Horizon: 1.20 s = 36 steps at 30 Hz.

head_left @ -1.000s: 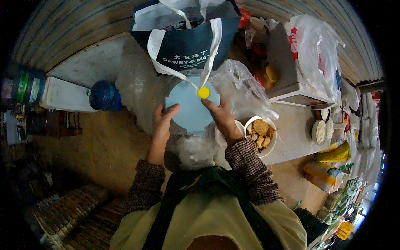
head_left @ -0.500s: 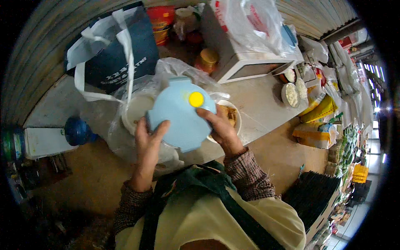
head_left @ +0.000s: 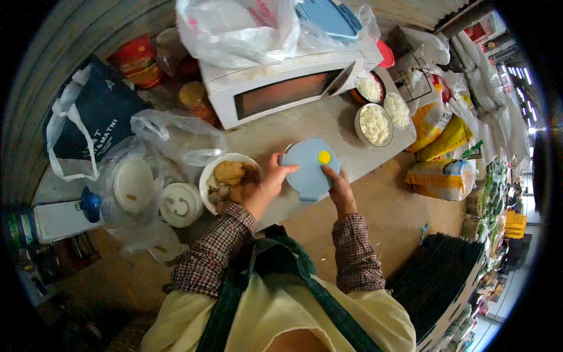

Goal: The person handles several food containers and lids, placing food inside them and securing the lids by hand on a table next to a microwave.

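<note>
Both my hands hold a round light-blue food-container lid [head_left: 306, 173] with a yellow button and side tabs that stick out. My left hand [head_left: 267, 186] grips its left edge, thumb on top. On the opposite edge, my right hand [head_left: 341, 189] has its thumb near the button and its fingers curled below. Whether a bowl sits under the lid is hidden, though a thin shiny rim shows at its left. Just left of my left hand stands a white bowl of food [head_left: 231, 176] with brown pieces.
Behind the lid is a microwave [head_left: 281, 94], its door ajar, with a plastic bag [head_left: 240, 35] and a blue rectangular lid [head_left: 334, 17] on top. Rice bowls [head_left: 374, 124] stand at the right. A white round lid [head_left: 179, 204], clear bags and a dark tote [head_left: 111, 117] lie left.
My view and hands have shifted right along the table, carrying the blue lid from over the bagged containers to the bare stretch before the microwave. The food bowl is now left of it.
</note>
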Motion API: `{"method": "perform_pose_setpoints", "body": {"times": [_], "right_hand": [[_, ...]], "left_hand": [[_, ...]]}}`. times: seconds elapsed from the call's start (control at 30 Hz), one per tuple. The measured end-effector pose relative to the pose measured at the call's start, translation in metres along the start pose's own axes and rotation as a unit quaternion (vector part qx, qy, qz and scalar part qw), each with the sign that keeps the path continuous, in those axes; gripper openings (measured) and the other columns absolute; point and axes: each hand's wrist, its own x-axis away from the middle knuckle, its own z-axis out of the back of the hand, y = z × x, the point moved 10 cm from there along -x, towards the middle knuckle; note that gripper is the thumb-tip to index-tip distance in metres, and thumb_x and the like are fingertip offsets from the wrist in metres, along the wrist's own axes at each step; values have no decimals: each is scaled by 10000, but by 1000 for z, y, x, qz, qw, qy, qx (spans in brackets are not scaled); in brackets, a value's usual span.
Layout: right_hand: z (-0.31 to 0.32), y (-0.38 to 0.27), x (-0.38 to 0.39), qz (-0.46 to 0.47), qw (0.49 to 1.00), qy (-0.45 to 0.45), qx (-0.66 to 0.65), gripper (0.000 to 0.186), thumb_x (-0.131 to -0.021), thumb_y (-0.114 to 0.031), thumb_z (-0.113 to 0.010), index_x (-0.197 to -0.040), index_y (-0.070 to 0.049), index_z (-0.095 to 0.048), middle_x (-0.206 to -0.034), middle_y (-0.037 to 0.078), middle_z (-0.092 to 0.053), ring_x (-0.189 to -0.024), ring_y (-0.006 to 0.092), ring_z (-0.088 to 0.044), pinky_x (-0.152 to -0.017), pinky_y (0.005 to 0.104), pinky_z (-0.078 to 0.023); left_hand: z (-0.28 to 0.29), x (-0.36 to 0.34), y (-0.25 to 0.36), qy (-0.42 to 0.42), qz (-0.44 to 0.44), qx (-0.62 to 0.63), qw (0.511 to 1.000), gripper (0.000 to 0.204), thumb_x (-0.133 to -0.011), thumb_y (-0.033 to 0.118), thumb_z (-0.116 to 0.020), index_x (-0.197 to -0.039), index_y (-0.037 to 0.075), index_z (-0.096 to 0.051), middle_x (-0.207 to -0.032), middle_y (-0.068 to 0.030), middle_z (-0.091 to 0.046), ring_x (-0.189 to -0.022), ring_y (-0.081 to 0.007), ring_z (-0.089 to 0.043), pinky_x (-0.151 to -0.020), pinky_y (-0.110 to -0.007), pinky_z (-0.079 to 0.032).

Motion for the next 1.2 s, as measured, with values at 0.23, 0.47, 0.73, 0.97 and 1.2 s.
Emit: {"method": "perform_pose_setpoints", "body": {"times": [0.23, 0.47, 0.73, 0.97, 1.2], "right_hand": [[14, 2, -29, -9, 999, -29, -27, 429, -773, -158, -598, -1132, 21, -445, -1068, 101, -532, -977, 193, -510, -858, 309, -395], [13, 2, -23, -59, 988, -9, 146, 598, -745, -356, -623, -1204, -56, -383, -1148, 80, -473, -1077, 214, -431, -847, 386, -370], [-14, -71, 14, 259, 903, 167, 300, 349, -831, -145, -518, -1117, 37, -434, -1060, 122, -489, -884, 201, -519, -750, 295, -437], [-426, 16, 115, 298, 780, -412, 366, 174, -812, -14, -487, -967, 14, -561, -911, 81, -564, -819, 141, -543, -719, 235, -427], [-465, 188, 42, 196, 625, -358, 666, 237, -747, -167, -548, -867, 35, -522, -803, 239, -562, -740, 388, -555, -661, 424, -466]], "left_hand": [[-7, -23, 8, 43, 22, -134, 990, 524, -601, 26, -682, -1070, 15, -450, -1002, -103, -528, -939, -213, -498, -808, -325, -401], [15, -57, -11, -14, -21, -152, 988, 592, -547, 128, -732, -1069, 18, -477, -1069, -161, -502, -997, -254, -480, -839, -346, -397], [-18, 145, 161, 61, -460, -365, 807, 386, -695, 130, -623, -1004, -4, -437, -986, -198, -444, -907, -371, -450, -781, -419, -385], [280, 254, 226, 470, -282, -545, 635, 273, -708, 20, -500, -980, -2, -492, -945, -217, -486, -907, -357, -478, -781, -426, -404], [411, 268, 99, 381, 43, -394, 835, 394, -727, 153, -557, -1058, -34, -451, -1018, -241, -503, -936, -355, -498, -804, -422, -405]]}}
